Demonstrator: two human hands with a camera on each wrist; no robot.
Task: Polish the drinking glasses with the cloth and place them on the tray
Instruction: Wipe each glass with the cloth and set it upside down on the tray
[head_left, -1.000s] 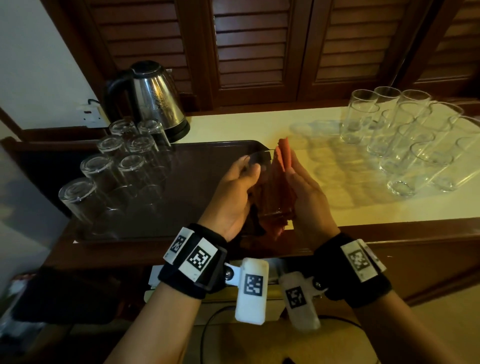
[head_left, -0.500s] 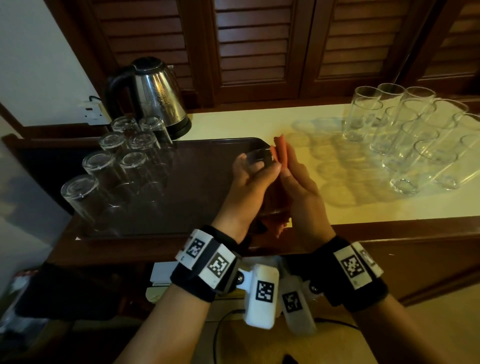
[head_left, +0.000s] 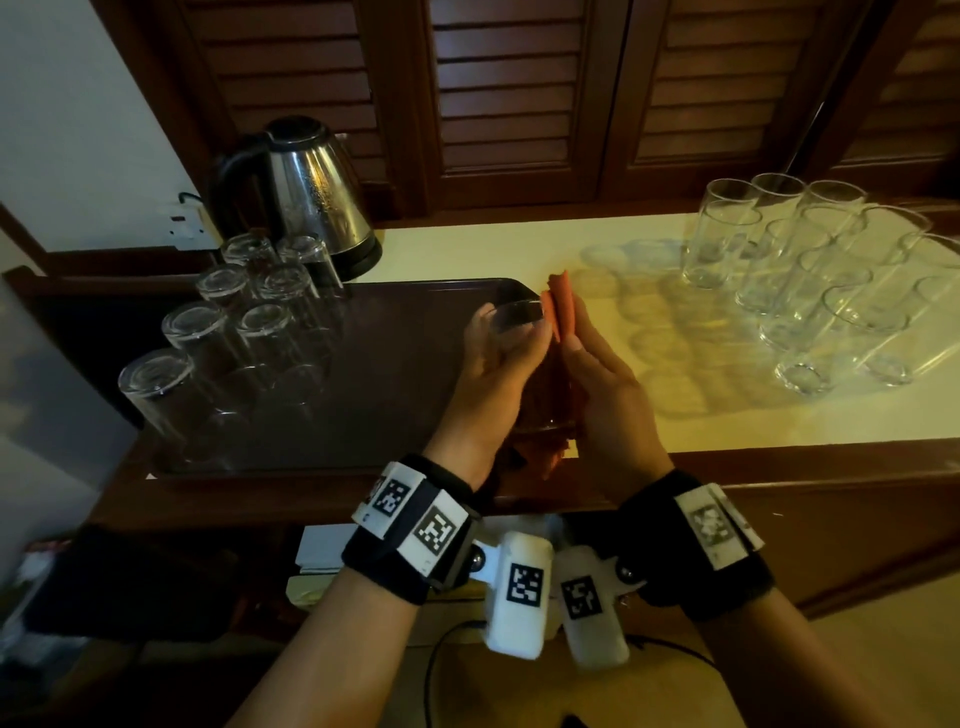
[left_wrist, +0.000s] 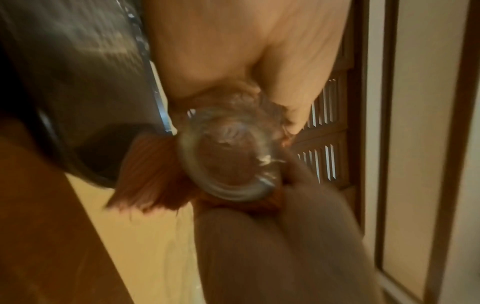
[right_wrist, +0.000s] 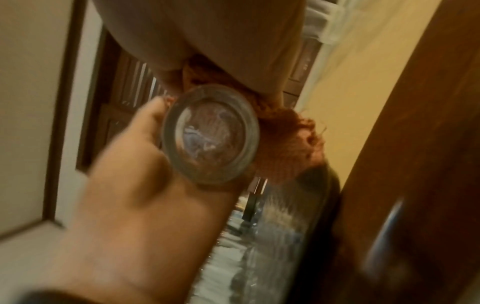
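I hold a clear drinking glass upright between both hands, over the tray's right end. My left hand grips it near the rim, fingers curled round it. My right hand holds an orange cloth against the glass's right side, thumb over the cloth. The wrist views show the round base of the glass end on, with the cloth bunched beside it. Several polished glasses stand upside down at the left of the dark tray.
Several upright glasses crowd the cream counter at the right. A steel kettle stands behind the tray's back left, by a wall socket. Louvred wooden doors close off the back. The counter's wooden front edge runs below my hands.
My left hand has come round the glass, from fingers beside it to a grip near the rim. The right hand keeps the cloth on the glass.
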